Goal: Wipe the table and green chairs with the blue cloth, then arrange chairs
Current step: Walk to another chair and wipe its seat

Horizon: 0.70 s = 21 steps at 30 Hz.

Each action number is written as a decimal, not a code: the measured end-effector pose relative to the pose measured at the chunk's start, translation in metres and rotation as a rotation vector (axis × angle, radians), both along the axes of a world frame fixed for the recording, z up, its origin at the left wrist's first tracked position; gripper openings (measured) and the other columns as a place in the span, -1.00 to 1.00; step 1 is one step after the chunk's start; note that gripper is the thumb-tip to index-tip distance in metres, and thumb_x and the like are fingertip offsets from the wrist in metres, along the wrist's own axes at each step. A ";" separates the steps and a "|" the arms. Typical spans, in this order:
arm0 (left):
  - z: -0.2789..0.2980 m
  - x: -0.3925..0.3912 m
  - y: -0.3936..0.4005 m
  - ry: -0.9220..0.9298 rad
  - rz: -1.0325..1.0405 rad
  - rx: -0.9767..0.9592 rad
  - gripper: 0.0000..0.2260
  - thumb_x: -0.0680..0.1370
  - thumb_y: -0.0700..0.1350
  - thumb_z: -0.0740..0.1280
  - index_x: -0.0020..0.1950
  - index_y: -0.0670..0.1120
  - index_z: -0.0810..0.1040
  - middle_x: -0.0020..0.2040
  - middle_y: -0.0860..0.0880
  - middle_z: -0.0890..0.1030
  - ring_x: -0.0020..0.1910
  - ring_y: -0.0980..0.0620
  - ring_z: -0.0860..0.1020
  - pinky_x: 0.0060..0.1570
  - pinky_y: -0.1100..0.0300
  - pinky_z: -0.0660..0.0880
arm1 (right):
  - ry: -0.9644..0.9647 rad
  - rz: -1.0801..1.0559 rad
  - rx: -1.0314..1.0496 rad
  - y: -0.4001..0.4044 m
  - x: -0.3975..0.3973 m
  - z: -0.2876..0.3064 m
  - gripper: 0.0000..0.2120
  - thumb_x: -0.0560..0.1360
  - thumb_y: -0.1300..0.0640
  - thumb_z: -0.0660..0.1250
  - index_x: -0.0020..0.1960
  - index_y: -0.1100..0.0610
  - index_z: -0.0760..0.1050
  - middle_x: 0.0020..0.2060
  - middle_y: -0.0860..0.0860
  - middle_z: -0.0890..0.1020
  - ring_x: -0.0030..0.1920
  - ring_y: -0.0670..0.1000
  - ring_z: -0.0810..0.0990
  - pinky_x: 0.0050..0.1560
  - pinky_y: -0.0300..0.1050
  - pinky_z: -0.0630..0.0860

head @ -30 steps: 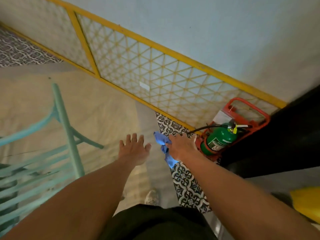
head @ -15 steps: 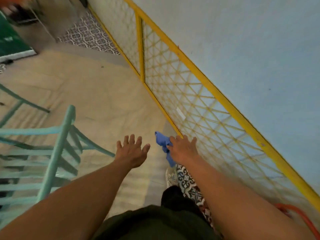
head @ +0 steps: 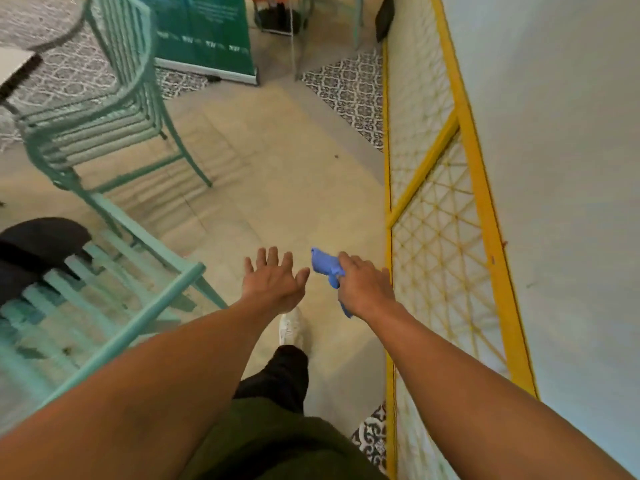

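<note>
the view has been swung left: a second green chair (head: 104, 109) and a green banner (head: 204, 32) are now shown.

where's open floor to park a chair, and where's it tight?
Open: the beige floor between the far chair and the yellow lattice, running up to the green banner. Tight: lower left, where the near chair crowds the left hand. The right hand with the cloth nearly meets the lattice.

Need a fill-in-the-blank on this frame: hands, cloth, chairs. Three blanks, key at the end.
1. The blue cloth is held in the ____ hand.
2. The left hand is ____, fingers spread, holding nothing.
3. The green chairs stand to the person's ____; the yellow lattice panel runs along the other side.

Missing words: right; open; left
</note>
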State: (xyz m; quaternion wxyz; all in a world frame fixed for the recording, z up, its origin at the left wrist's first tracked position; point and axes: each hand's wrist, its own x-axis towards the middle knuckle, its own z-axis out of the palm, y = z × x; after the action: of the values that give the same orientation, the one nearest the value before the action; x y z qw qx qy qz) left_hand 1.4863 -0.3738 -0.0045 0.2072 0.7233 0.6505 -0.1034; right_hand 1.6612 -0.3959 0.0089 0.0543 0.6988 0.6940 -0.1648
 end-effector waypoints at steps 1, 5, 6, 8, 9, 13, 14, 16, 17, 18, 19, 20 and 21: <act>-0.004 -0.001 0.021 -0.004 0.032 0.008 -0.41 0.60 0.25 -0.11 0.56 -0.02 0.07 0.58 -0.12 0.02 0.55 -0.14 -0.08 0.46 -0.18 -0.13 | 0.015 0.039 0.010 0.027 -0.003 -0.003 -0.55 0.55 0.08 0.13 0.42 0.04 0.17 0.25 0.08 0.47 0.18 0.19 0.48 0.07 0.11 0.38; -0.023 -0.013 0.109 -0.021 0.177 0.014 -0.41 0.60 0.23 -0.10 0.56 -0.04 0.09 0.58 -0.13 0.03 0.55 -0.15 -0.07 0.45 -0.17 -0.12 | 0.013 0.171 0.007 0.136 -0.024 -0.011 -0.53 0.51 0.13 0.19 0.39 -0.01 0.19 0.07 0.15 0.55 0.01 0.25 0.56 -0.14 0.02 0.37; -0.026 -0.020 0.130 -0.030 0.225 0.001 -0.42 0.60 0.22 -0.10 0.55 -0.04 0.10 0.58 -0.13 0.04 0.55 -0.16 -0.06 0.45 -0.18 -0.11 | 0.008 0.202 -0.013 0.162 -0.032 -0.012 -0.52 0.50 0.13 0.19 0.39 -0.03 0.20 0.05 0.16 0.55 0.01 0.25 0.56 -0.16 0.00 0.35; -0.030 -0.039 0.165 -0.046 0.334 -0.025 -0.42 0.60 0.22 -0.09 0.55 -0.05 0.11 0.58 -0.14 0.05 0.55 -0.16 -0.06 0.45 -0.18 -0.10 | 0.004 0.275 -0.060 0.211 -0.053 -0.013 -0.52 0.48 0.14 0.19 0.38 -0.04 0.22 0.06 0.15 0.55 0.02 0.25 0.56 -0.15 -0.02 0.36; -0.032 -0.051 0.180 -0.050 0.389 -0.037 -0.42 0.60 0.22 -0.08 0.55 -0.05 0.11 0.57 -0.14 0.05 0.55 -0.16 -0.05 0.45 -0.18 -0.09 | -0.004 0.322 -0.084 0.235 -0.066 -0.013 -0.53 0.49 0.14 0.18 0.38 -0.05 0.24 0.08 0.15 0.54 0.03 0.25 0.56 -0.13 -0.02 0.38; -0.034 -0.104 0.224 -0.060 0.609 -0.072 -0.41 0.60 0.24 -0.07 0.53 -0.05 0.14 0.56 -0.15 0.08 0.54 -0.16 -0.04 0.46 -0.18 -0.08 | -0.026 0.530 -0.099 0.320 -0.127 -0.009 -0.61 0.49 0.13 0.20 0.31 -0.01 0.33 0.08 0.15 0.52 0.03 0.23 0.56 -0.12 -0.05 0.37; -0.034 -0.117 0.231 -0.062 0.673 -0.081 -0.41 0.60 0.24 -0.07 0.54 -0.05 0.14 0.57 -0.15 0.07 0.54 -0.16 -0.04 0.46 -0.18 -0.08 | -0.015 0.587 -0.092 0.337 -0.145 -0.007 -0.65 0.49 0.13 0.21 0.27 0.00 0.36 0.06 0.15 0.52 0.01 0.23 0.56 -0.14 -0.06 0.35; -0.033 -0.140 0.239 -0.053 0.798 -0.088 -0.41 0.60 0.24 -0.07 0.54 -0.05 0.13 0.57 -0.15 0.05 0.55 -0.15 -0.05 0.45 -0.18 -0.09 | 0.011 0.709 -0.091 0.365 -0.183 -0.003 -0.72 0.48 0.12 0.22 0.19 0.03 0.41 0.01 0.16 0.51 -0.01 0.23 0.56 -0.17 -0.07 0.31; -0.033 -0.152 0.241 -0.045 0.857 -0.088 -0.41 0.60 0.25 -0.09 0.54 -0.05 0.12 0.58 -0.15 0.04 0.55 -0.14 -0.06 0.45 -0.18 -0.09 | 0.014 0.773 -0.098 0.376 -0.203 -0.002 -0.74 0.47 0.12 0.23 0.16 0.03 0.42 -0.01 0.15 0.50 -0.02 0.23 0.55 -0.18 -0.07 0.31; -0.032 -0.162 0.241 -0.038 0.915 -0.089 -0.40 0.60 0.25 -0.10 0.55 -0.05 0.10 0.58 -0.15 0.02 0.55 -0.14 -0.07 0.45 -0.18 -0.10 | 0.012 0.834 -0.112 0.385 -0.224 -0.002 -0.75 0.46 0.12 0.23 0.14 0.01 0.43 -0.04 0.12 0.48 -0.03 0.22 0.55 -0.19 -0.07 0.32; -0.032 -0.173 0.241 -0.036 0.975 -0.092 -0.39 0.60 0.25 -0.12 0.55 -0.05 0.08 0.58 -0.15 0.00 0.55 -0.15 -0.09 0.45 -0.18 -0.10 | 0.005 0.894 -0.129 0.392 -0.245 -0.002 -0.75 0.45 0.13 0.24 0.12 -0.01 0.44 -0.07 0.09 0.45 -0.04 0.21 0.54 -0.20 -0.07 0.32; -0.032 -0.183 0.240 -0.043 1.043 -0.091 -0.39 0.60 0.24 -0.13 0.56 -0.06 0.06 0.59 -0.15 -0.02 0.55 -0.15 -0.10 0.45 -0.18 -0.11 | -0.002 0.961 -0.143 0.397 -0.267 -0.003 -0.74 0.43 0.14 0.24 0.12 -0.02 0.44 -0.08 0.07 0.43 -0.04 0.19 0.54 -0.20 -0.07 0.33; -0.031 -0.194 0.238 -0.059 1.120 -0.084 -0.40 0.60 0.23 -0.13 0.56 -0.06 0.05 0.59 -0.15 -0.04 0.55 -0.15 -0.12 0.46 -0.18 -0.11 | -0.013 1.038 -0.153 0.401 -0.289 -0.004 -0.72 0.42 0.15 0.24 0.13 -0.03 0.44 -0.06 0.07 0.43 -0.04 0.18 0.54 -0.21 -0.06 0.34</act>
State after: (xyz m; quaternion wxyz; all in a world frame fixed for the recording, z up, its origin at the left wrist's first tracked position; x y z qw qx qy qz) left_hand 1.2926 -0.1357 -0.0360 0.2772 0.2610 0.9245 0.0168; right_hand 1.3723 0.0046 0.0046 0.1837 0.2580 0.9346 -0.1620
